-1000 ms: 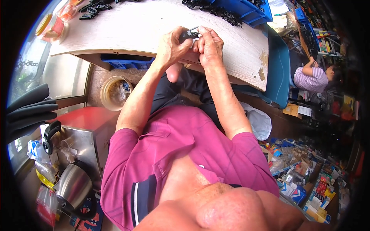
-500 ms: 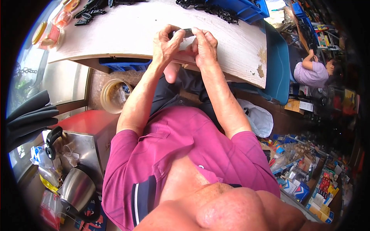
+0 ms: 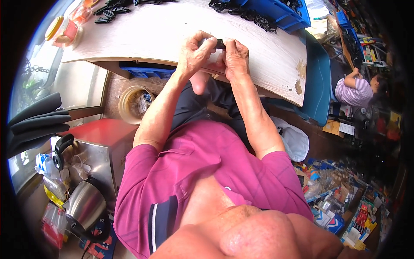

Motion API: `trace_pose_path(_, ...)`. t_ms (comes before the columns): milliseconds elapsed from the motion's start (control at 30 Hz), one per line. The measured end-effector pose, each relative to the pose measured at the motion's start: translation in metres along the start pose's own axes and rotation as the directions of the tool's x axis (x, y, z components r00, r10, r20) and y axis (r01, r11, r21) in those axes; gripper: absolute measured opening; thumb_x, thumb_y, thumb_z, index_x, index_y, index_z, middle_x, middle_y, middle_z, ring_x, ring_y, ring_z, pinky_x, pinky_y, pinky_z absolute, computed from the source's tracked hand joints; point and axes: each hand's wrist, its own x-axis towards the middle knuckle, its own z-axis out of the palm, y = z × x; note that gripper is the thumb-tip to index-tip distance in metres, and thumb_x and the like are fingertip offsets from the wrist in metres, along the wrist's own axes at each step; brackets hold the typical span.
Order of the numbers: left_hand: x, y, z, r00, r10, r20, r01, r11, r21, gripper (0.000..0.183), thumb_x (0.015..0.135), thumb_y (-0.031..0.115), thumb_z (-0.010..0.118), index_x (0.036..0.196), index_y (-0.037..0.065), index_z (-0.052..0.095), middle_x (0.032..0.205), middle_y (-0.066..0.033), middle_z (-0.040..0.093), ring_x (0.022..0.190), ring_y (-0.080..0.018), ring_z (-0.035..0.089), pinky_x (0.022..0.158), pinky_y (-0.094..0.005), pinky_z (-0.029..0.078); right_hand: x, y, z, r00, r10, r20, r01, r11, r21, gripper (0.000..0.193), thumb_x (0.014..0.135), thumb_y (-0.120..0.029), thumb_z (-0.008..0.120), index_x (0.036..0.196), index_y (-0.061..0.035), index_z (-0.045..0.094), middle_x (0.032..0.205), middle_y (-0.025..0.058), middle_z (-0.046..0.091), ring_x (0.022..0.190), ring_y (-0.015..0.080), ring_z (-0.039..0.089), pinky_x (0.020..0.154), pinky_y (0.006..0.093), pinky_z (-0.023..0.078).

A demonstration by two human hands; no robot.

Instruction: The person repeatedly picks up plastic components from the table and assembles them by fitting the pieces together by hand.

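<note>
Both my hands meet over the front edge of the white table [image 3: 142, 32]. Between them is a small black plastic part [image 3: 220, 43], mostly covered by fingers. My left hand [image 3: 196, 52] pinches its left end between thumb and curled forefinger. On its right end, the fingers of my right hand [image 3: 235, 57] are closed. At the far left of the table lie several black plastic pieces [image 3: 113, 13], like those held. More black pieces [image 3: 250, 17] form a pile at the far right, beside a blue crate [image 3: 282, 15].
Lidded jars [image 3: 62, 32] stand at the table's left end. Below are a round bin [image 3: 125, 105] and a blue basket [image 3: 146, 71]. A teal chair [image 3: 318, 80] is at the right. A metal kettle [image 3: 88, 203] stands at lower left. Another person [image 3: 355, 90] works at far right.
The whole view has shifted slightly, with the table and hands now a little further right and lower. My fingers have turned a little around the black part, which stays between both hands.
</note>
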Motion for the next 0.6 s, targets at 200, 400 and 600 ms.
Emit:
trace_pose_path(200, -0.001, -0.002, 0.002, 0.995, 0.064, 0.078, -0.064, 0.998, -0.012, 0.03, 0.092, 0.024, 0.067, 0.109, 0.0, 0.063, 0.081, -0.0052, 0.065, 0.07, -0.0098, 0.057, 0.061, -0.0245, 0.047, 0.001, -0.013, -0.033, 0.999, 0.05, 0.01, -0.051, 0.995, 0.087, 0.037, 0.09, -0.032, 0.057, 0.063, -0.0084, 0.051, 0.045, 0.0019, 0.036, 0.039, 0.0185, 0.043, 0.044, 0.0397, 0.051)
trace_pose_path(400, -0.004, -0.01, 0.01, 0.99, 0.136, 0.041, -0.139, 0.986, 0.095, 0.02, 0.091, 0.015, 0.068, 0.101, -0.002, 0.065, 0.086, -0.0054, 0.067, 0.079, -0.0089, 0.061, 0.074, -0.0237, 0.05, 0.033, -0.059, -0.14, 0.959, 0.039, -0.281, 0.04, 0.962, 0.27, 0.043, 0.094, -0.033, 0.045, 0.057, -0.0117, 0.045, 0.04, 0.005, 0.032, 0.044, 0.0222, 0.053, 0.067, 0.0603, 0.059)
trace_pose_path(600, -0.003, -0.011, 0.015, 0.988, 0.149, 0.05, -0.156, 0.966, 0.204, 0.02, 0.092, 0.016, 0.067, 0.099, -0.003, 0.065, 0.083, -0.0058, 0.068, 0.077, -0.0094, 0.061, 0.072, -0.0252, 0.051, 0.049, -0.084, -0.169, 0.698, 0.022, -0.716, 0.069, 0.993, 0.097, 0.022, 0.09, -0.023, 0.057, 0.084, -0.0031, 0.053, 0.046, 0.0065, 0.039, 0.046, 0.0234, 0.053, 0.058, 0.0573, 0.06)
